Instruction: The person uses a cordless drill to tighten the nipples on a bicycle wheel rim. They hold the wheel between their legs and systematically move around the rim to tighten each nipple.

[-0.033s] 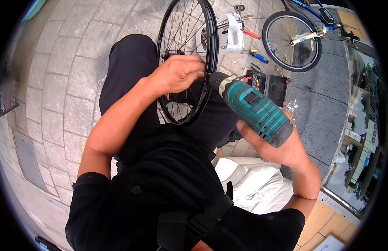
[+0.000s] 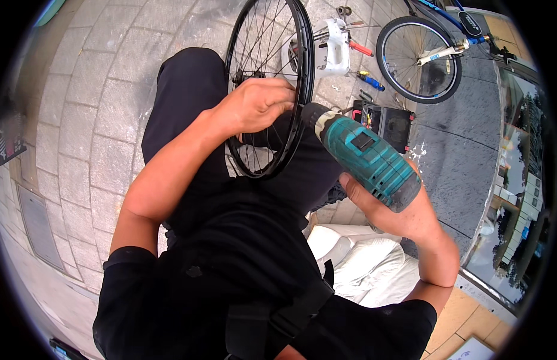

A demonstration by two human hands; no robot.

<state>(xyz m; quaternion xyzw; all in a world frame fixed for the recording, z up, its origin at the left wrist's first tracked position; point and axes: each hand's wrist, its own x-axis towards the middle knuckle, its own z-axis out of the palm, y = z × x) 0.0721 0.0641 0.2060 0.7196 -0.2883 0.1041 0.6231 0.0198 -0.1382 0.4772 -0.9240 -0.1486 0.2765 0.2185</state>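
One spoked wheel (image 2: 305,51) stands at upper centre; your left hand (image 2: 260,105) curls at its rim (image 2: 306,75), what it pinches hidden. Your right hand (image 2: 383,217) wraps the teal drill (image 2: 365,150), right of centre; keep its chuck (image 2: 314,116) square to the rim.

1. The scene is brightly lit by what looks like diffuse daylight; its direction cannot be told.
2. The pale paving (image 2: 86,126) is rendered light, and the white fabric (image 2: 371,267) is nearly bleached in places.
3. Detail in the black shirt (image 2: 230,234) and dark trousers (image 2: 188,90) is partly swallowed.
4. Shadows are kept soft and faint.
5. Reflections are caught in the window glass (image 2: 515,198) at right.
6. The drill (image 2: 374,162) and wheel (image 2: 305,54) are shown fairly sharply; the printed board (image 2: 8,147) at far left is smeared.
7. Straight edges are bowed toward the rim, and corners are blacked out.
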